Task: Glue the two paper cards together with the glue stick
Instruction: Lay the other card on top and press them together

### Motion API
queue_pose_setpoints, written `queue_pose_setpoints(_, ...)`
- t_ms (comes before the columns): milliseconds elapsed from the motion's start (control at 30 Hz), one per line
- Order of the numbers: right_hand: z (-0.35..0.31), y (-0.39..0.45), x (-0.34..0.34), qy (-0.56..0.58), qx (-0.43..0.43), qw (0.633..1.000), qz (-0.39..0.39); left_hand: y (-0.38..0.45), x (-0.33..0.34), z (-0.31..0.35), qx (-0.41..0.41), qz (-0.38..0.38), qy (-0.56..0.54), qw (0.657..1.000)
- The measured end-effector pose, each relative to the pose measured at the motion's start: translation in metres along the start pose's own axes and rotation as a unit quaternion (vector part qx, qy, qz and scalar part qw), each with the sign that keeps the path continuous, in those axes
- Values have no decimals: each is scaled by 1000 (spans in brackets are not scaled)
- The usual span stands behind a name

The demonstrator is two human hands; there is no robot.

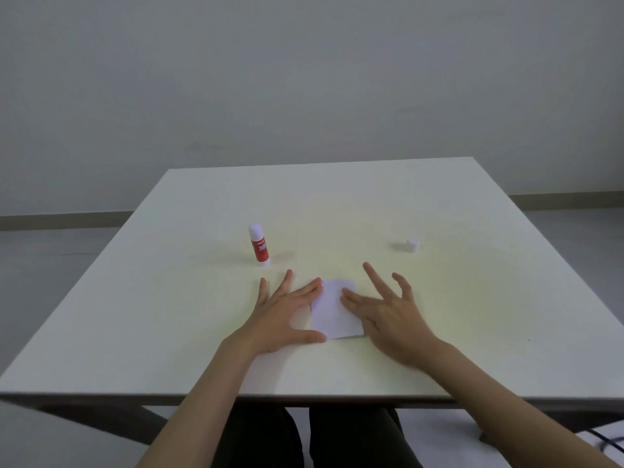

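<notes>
A white paper card (332,314) lies flat on the white table (337,204), near its front middle. Whether a second card lies under it I cannot tell. My left hand (287,314) rests flat with spread fingers, its index finger and thumb touching the card's left edge. My right hand (388,314) lies on the card's right side, two fingers pressing on the paper and the others raised. A red glue stick (259,244) with a white top stands upright behind my left hand, apart from it.
A small white cap (412,244) sits on the table at the right, behind my right hand. A grey wall and floor lie beyond the table's far edge. My dark-clothed legs show below the table's front edge.
</notes>
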State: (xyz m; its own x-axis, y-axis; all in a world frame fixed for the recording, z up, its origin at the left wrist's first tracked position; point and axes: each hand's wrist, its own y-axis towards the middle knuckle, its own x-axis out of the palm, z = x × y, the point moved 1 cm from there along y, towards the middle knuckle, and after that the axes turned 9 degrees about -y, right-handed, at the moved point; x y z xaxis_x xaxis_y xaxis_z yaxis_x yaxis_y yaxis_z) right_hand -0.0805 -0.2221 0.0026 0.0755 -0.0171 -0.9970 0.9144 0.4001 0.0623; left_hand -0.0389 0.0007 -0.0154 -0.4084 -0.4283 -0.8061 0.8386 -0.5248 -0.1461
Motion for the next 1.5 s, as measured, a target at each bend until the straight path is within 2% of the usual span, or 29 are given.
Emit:
queue_pose_setpoints(100, -13, -32, -6, -20, -57, 998, 25, 0, 0, -1, 5, 3, -5, 1000)
queue_pose_setpoints(200, -6, -41, -12, -28, -18, 999, 38, 0, 1, -2, 5, -2, -4, 1000)
queue_pose_setpoints(300, -2, -31, -21, 12, 16, 999, 41, 2, 0, -3, -1, -15, 7, 1000)
queue_pose_setpoints(467, -31, -28, -13, -39, -112, 992, 33, 3, 0, -1, -4, -22, 16, 1000)
queue_pose_setpoints(533, -23, -25, -6, -49, -90, 994, 26, 3, 0, 0, -5, -27, 15, 1000)
queue_pose_setpoints(633, 5, -17, 0, -16, -4, 1000, -7, 2, -2, 0, -12, -36, 10, 999)
queue_pose_setpoints(700, 10, -18, -3, -21, 12, 1000, -6, 1, -2, 0, -13, -38, 12, 999)
queue_pose_setpoints(800, -11, -32, -7, -64, -69, 995, 37, 1, -1, 1, -13, -34, 3, 999)
queue_pose_setpoints(900, -20, -47, 1, -55, -122, 990, 34, 1, -1, 2, -14, -36, 5, 999)
queue_pose_setpoints(967, -10, -39, 0, -70, -89, 993, 33, 1, -2, 3, -15, -37, 7, 999)
queue_pose_setpoints(1067, 8, -24, 0, -14, 1, 1000, -10, 0, -2, 4, -22, -40, 5, 999)
queue_pose_setpoints(1133, 9, -19, -1, -8, 8, 1000, 1, 0, -2, 4, -19, -38, 3, 999)
queue_pose_setpoints(1267, -28, -13, -7, -28, -103, 993, 47, -1, 0, 3, -14, -23, -1, 1000)
queue_pose_setpoints(1300, -33, -11, -4, -24, -122, 992, 37, -1, 0, 4, -13, -23, -3, 1000)
queue_pose_setpoints(1367, -23, -2, 2, -12, -100, 995, 19, -1, -1, 4, -14, -27, -6, 1000)
queue_pose_setpoints(1500, 18, 15, 7, -8, 5, 1000, -7, -1, -1, 2, -18, -33, -7, 999)
